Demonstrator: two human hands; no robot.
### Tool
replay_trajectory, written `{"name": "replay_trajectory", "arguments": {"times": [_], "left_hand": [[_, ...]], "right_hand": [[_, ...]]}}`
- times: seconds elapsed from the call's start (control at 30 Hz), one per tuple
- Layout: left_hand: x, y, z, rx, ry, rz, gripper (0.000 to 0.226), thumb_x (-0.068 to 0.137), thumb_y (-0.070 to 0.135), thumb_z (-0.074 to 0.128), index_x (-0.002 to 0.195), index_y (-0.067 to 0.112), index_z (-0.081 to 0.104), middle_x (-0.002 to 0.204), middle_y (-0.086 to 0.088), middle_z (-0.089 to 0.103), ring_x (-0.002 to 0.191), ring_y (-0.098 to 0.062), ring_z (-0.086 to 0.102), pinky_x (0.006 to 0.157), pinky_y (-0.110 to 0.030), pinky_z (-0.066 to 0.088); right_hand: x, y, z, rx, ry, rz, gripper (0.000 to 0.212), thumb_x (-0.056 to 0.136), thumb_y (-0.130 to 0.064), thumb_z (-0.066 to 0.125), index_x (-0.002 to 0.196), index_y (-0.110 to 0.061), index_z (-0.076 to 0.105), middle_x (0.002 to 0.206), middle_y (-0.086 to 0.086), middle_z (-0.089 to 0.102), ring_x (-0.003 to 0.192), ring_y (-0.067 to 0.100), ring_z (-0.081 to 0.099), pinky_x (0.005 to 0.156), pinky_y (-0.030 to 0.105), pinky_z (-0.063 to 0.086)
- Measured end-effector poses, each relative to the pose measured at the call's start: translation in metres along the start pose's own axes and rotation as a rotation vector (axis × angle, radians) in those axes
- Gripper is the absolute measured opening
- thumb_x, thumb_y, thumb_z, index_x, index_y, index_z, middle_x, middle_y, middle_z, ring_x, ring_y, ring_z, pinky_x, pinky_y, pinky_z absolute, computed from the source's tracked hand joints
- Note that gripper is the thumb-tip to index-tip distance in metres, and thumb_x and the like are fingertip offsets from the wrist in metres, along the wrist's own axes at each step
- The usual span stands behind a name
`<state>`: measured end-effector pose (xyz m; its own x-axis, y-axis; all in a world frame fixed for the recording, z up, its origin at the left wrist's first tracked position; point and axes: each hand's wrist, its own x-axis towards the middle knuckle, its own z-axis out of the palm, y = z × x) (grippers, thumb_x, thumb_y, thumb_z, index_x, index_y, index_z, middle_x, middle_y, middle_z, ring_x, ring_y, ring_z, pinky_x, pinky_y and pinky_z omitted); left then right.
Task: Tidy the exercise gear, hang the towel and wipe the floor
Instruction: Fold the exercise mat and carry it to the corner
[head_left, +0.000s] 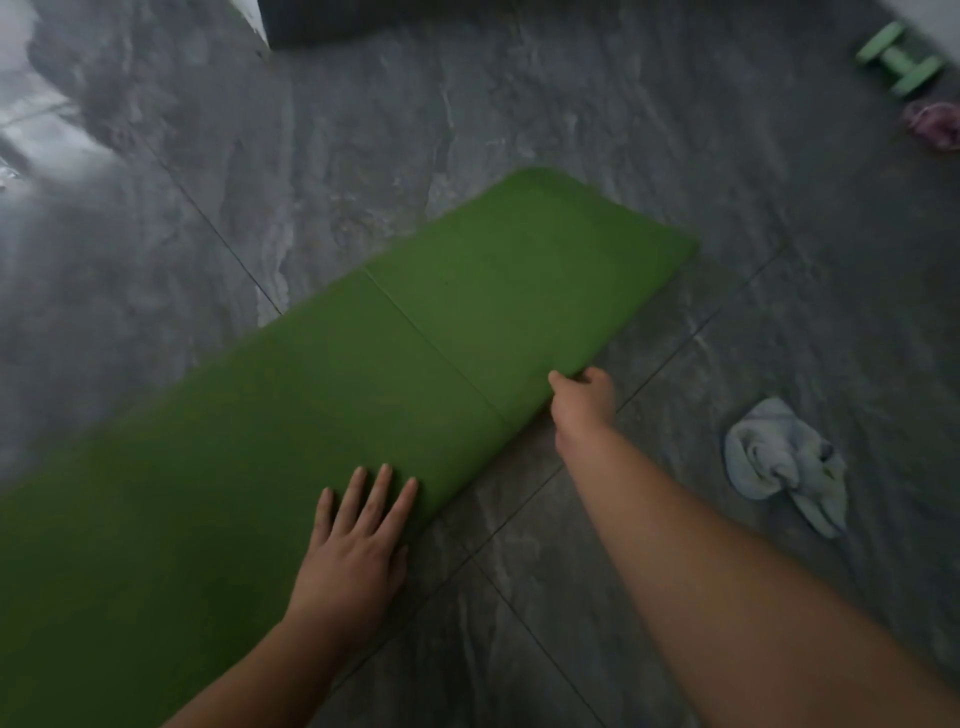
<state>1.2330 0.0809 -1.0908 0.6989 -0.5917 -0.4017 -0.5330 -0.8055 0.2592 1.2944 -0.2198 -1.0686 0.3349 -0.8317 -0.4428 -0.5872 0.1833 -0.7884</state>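
Note:
A green exercise mat (322, 395) lies on the grey tiled floor, running from the lower left to the upper right, with its far end folded over onto itself. My left hand (353, 540) rests flat on the mat near its right edge, fingers straight and spread. My right hand (584, 397) grips the right edge of the folded part, thumb on top. A crumpled pale grey towel (784, 462) lies on the floor to the right of my right arm. A light green dumbbell (898, 65) sits at the top right.
A pink-purple bundle, perhaps a rope or band (932, 124), lies just below the dumbbell. A dark rolled or flat object (415, 21) sits at the top edge by a white corner. The grey stone tiles (363, 156) shine at the far left.

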Motion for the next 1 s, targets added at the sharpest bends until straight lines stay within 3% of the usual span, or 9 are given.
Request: {"name": "replay_trajectory", "arguments": {"times": [0.13,0.27,0.4,0.53,0.63,0.77,0.87,0.93,1.0], "left_hand": [[-0.006,0.014,0.010,0.003,-0.048,0.053,0.068,0.088,0.048,0.039,0.153,0.031,0.031,0.159,-0.004,0.033,0.148,-0.031,0.025,0.114,-0.055,0.019],[-0.006,0.017,0.010,0.027,-0.089,0.052,0.068,0.087,0.049,0.039,0.152,0.032,0.033,0.159,-0.002,0.033,0.148,-0.029,0.023,0.114,-0.054,0.016],[-0.005,0.017,0.005,0.002,-0.115,0.053,0.071,0.084,0.053,0.039,0.153,0.036,0.028,0.160,-0.001,0.032,0.148,-0.027,0.023,0.115,-0.047,0.007],[-0.004,0.016,-0.013,-0.091,-0.064,0.043,0.073,0.083,0.056,0.009,0.154,0.045,-0.002,0.162,0.008,-0.012,0.148,-0.017,-0.017,0.120,-0.036,-0.010],[-0.009,0.018,-0.031,-0.182,-0.014,0.001,0.067,0.096,0.049,0.022,0.154,0.043,-0.010,0.162,0.006,-0.020,0.150,-0.020,-0.021,0.117,-0.033,-0.007],[-0.022,0.021,-0.060,-0.488,0.129,0.018,0.077,0.097,0.026,0.052,0.155,0.041,0.004,0.166,0.008,-0.002,0.152,-0.013,-0.010,0.120,-0.030,0.003],[-0.030,0.030,-0.091,-0.850,0.279,-0.027,0.072,0.095,0.016,0.057,0.148,0.050,0.023,0.160,0.012,0.024,0.148,-0.008,0.021,0.121,-0.034,0.021],[-0.036,0.038,-0.119,-1.157,0.373,-0.060,0.059,0.097,0.019,0.057,0.139,0.053,0.034,0.149,0.012,0.044,0.136,-0.004,0.044,0.115,-0.039,0.037],[-0.045,0.045,-0.148,-1.457,0.401,-0.049,0.048,0.094,0.032,0.052,0.139,0.043,0.041,0.140,0.010,0.054,0.124,-0.005,0.057,0.106,-0.043,0.048]], "right_hand": [[0.007,0.021,-0.027,-0.103,0.064,0.037,0.021,0.080,-0.011,0.074,0.099,-0.008,0.065,0.095,0.009,0.070,0.085,0.028,0.069,0.078,0.047,0.059],[0.011,0.025,-0.039,-0.099,0.002,0.088,0.022,0.085,-0.008,0.073,0.105,-0.004,0.065,0.095,0.009,0.067,0.068,0.016,0.063,0.063,0.037,0.059],[0.015,0.015,-0.039,0.047,-0.092,0.177,0.017,0.087,0.000,0.065,0.101,-0.007,0.063,0.112,0.015,0.067,0.083,0.021,0.062,0.081,0.041,0.056],[0.004,0.004,-0.035,0.344,-0.115,0.125,0.033,0.087,0.004,0.061,0.113,-0.016,0.062,0.120,0.009,0.069,0.102,0.025,0.066,0.099,0.048,0.050],[-0.006,-0.003,-0.039,0.448,-0.124,0.048,0.050,0.086,0.006,0.060,0.128,-0.020,0.056,0.119,0.005,0.070,0.115,0.030,0.064,0.100,0.053,0.049],[-0.037,-0.015,-0.049,0.311,-0.150,-0.126,0.044,0.082,0.014,0.056,0.105,-0.024,0.056,0.109,0.001,0.070,0.108,0.026,0.066,0.094,0.042,0.053],[-0.071,-0.017,-0.056,0.175,-0.146,-0.253,0.042,0.081,0.016,0.057,0.098,-0.023,0.055,0.104,-0.005,0.066,0.092,0.005,0.065,0.086,0.021,0.051],[-0.087,-0.015,-0.061,0.096,-0.182,-0.327,0.038,0.084,0.013,0.060,0.100,-0.021,0.054,0.101,-0.007,0.064,0.087,-0.004,0.062,0.078,0.009,0.047],[-0.101,-0.013,-0.065,0.035,-0.233,-0.376,0.036,0.087,0.007,0.063,0.103,-0.023,0.052,0.102,-0.009,0.064,0.091,0.000,0.062,0.078,0.006,0.045]]}}
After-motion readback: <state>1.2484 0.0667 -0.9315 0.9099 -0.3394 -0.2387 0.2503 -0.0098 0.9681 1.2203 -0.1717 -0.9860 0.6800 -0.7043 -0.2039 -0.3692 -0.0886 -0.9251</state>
